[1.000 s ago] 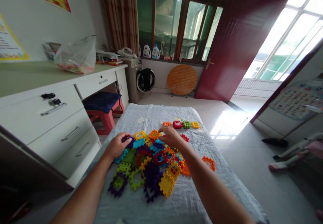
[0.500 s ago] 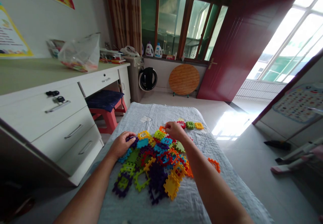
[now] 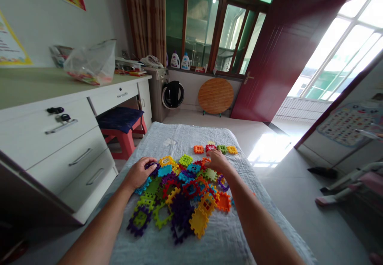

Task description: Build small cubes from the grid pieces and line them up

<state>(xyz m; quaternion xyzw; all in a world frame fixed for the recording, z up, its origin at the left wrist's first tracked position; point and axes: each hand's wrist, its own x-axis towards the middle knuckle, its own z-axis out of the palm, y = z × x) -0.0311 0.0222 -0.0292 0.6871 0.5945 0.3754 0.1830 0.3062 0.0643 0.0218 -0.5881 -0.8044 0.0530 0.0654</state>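
Observation:
A heap of colourful plastic interlocking tiles (image 3: 179, 195) lies on a table covered with a pale grey cloth (image 3: 182, 135). My left hand (image 3: 138, 173) rests on the heap's left edge, fingers curled over a purple tile (image 3: 153, 166). My right hand (image 3: 217, 161) is at the heap's far right edge, fingers bent down and pinching an orange tile (image 3: 204, 161). Just beyond it lies a joined row: an orange tile (image 3: 198, 149), a red tile (image 3: 210, 148), a green tile (image 3: 222, 149) and a yellow tile (image 3: 232, 150).
A white desk with drawers (image 3: 60, 137) stands close on the left, with a plastic bag (image 3: 89, 63) on top and a red stool (image 3: 122, 127) under it. Beyond are a round wooden tabletop (image 3: 216, 95) and a dark red door (image 3: 278, 57). A broom (image 3: 323, 172) lies on the floor at the right.
My right hand reached out to the row of tiles, then drew back to the heap's far edge. My left hand stayed on the left side of the heap.

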